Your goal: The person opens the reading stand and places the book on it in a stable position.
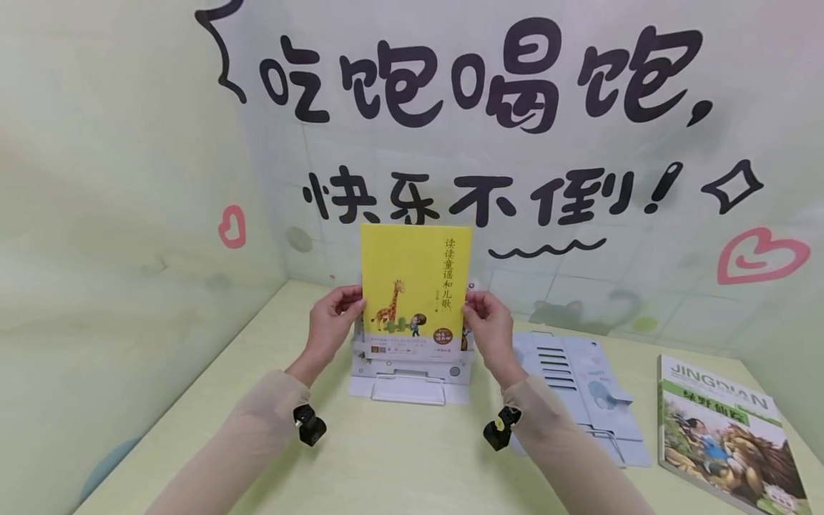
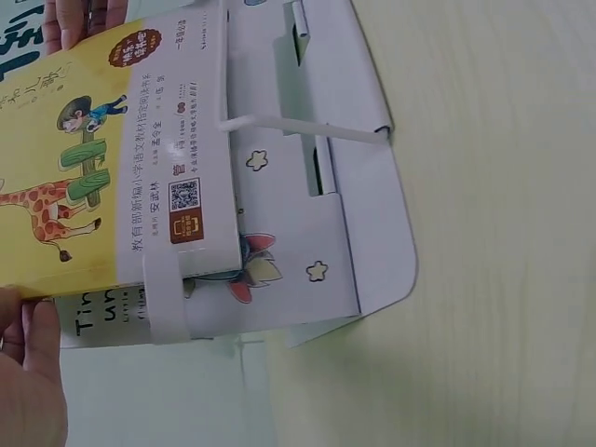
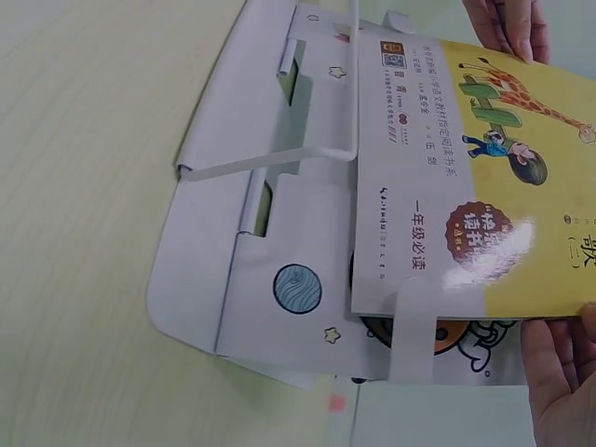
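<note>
A yellow book [image 1: 412,282] with a giraffe on its cover stands upright against a white book stand [image 1: 412,368]. My left hand [image 1: 328,322] grips the book's left edge, thumb on the front. On the opposite edge my right hand [image 1: 491,325] holds it the same way. Seen from the left wrist, a white side clip [image 2: 165,289] overlaps the book's lower corner. Another clip [image 3: 413,331] crosses by the other lower corner in the right wrist view. The stand's wire bar [image 3: 270,163] juts out in front. Most of the stand's printed back is hidden behind the book.
A light-blue book stand [image 1: 579,390] lies on the table [image 1: 360,458] to the right. Farther right lies a thick book [image 1: 730,436] with a lion on its cover. A printed wall [image 1: 515,157] rises behind the table.
</note>
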{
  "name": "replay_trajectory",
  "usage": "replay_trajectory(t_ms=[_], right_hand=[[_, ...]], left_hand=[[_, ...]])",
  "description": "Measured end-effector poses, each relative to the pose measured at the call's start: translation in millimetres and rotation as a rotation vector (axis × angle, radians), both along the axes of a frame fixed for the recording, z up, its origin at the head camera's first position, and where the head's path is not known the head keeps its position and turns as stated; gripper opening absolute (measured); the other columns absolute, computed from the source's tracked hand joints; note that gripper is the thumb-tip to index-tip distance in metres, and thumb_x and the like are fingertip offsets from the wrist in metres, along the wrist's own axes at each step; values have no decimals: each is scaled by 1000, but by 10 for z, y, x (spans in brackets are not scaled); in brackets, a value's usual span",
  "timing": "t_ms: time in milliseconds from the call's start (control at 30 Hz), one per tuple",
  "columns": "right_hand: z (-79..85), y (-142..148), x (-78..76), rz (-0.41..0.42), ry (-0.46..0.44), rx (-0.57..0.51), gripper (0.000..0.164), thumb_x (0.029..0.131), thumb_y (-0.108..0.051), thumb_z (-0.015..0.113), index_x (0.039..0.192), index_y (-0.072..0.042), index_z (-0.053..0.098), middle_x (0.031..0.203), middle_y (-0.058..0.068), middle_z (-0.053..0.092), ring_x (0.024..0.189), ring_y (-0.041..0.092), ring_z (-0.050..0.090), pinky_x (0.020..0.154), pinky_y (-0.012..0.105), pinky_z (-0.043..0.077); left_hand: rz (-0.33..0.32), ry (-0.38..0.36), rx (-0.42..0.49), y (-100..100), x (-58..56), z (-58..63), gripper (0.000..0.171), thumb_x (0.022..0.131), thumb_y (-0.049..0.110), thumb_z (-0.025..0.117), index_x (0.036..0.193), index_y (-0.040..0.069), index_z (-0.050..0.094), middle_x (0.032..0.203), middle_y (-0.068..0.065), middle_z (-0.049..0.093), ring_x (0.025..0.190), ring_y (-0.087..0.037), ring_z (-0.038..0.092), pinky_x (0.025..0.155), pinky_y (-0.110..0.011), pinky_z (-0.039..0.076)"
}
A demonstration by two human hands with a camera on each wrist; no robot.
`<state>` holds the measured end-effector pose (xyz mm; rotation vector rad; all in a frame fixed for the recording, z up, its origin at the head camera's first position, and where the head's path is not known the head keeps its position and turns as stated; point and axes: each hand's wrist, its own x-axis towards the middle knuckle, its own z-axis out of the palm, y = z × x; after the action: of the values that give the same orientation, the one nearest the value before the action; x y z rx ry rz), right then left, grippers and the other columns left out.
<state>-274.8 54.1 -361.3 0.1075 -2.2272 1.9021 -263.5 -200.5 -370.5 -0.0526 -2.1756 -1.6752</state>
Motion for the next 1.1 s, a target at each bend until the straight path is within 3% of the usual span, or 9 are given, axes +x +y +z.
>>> replay_trajectory(t_ms=[133,400,900,1100], right_hand=[[-91,15,3,-18,2,89,15,89,-2,60,104,-1,63,95,13,64,83,20,59,78,36,56],[-207,32,36,-50,20,275,11,86,-3,64,97,-2,66,88,11,67,75,16,60,62,20,51],[-280,28,51,-63,38,374,11,85,-4,67,96,-4,65,87,8,68,75,16,63,65,25,54],[-291,19,49,-93,37,448,11,84,-8,69,95,-7,66,85,5,68,73,15,60,60,23,49]], left_hand=[[18,-14,-61,-14,41,-89,24,87,9,66,110,2,66,105,-16,68,84,-15,59,70,-14,48],[58,-38,-172,-27,82,-195,20,86,10,68,104,2,69,95,-13,70,79,-17,61,64,-14,48],[90,-65,-232,-3,87,-222,17,84,10,70,100,2,70,91,-13,71,79,-19,65,61,-14,49],[92,-77,-255,-16,86,-236,17,84,11,70,99,3,70,91,-12,71,77,-17,65,61,-16,50]])
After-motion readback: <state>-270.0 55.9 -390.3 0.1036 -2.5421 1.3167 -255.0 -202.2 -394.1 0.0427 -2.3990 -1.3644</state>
